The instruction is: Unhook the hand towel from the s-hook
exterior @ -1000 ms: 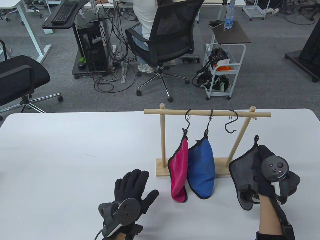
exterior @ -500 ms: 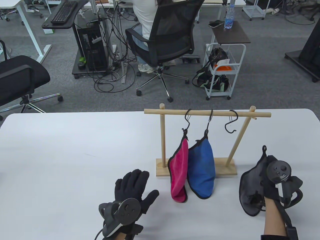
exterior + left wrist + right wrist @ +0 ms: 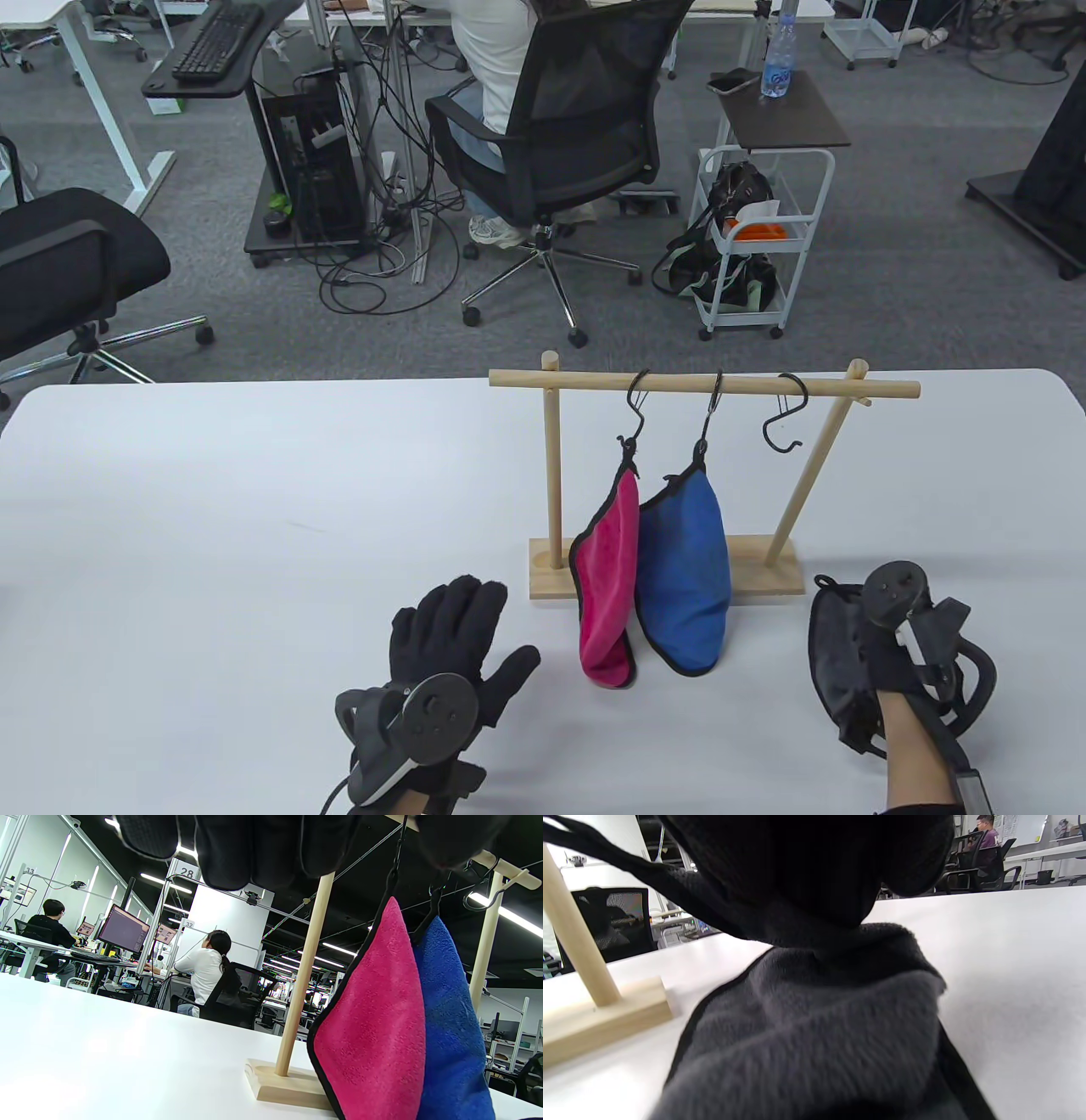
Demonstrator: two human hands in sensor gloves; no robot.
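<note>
- The right hand has come down from mid-air to the white table, bringing the grey hand towel with it; the towel, held upright beside the rack half a second ago, now lies bunched on the tabletop just right of the wooden base.
- The right hand rests on top of the towel; the pictures do not show whether its fingers are closed on the cloth.
- The left hand lies flat on the table as before, fingers spread and holding nothing.
- The freed black s-hook hangs bare at the right end of the wooden rail.
- Two more hooks carry a pink towel and a blue towel, touching side by side, their lower ends reaching the table in front of the base.
- The towels are fleecy with black piping; the grey one has a black hanging loop at its corner.
- The rack is pale round dowel on a flat plank.
- Behind the table, a seated person in white occupies a black mesh office chair.
</note>
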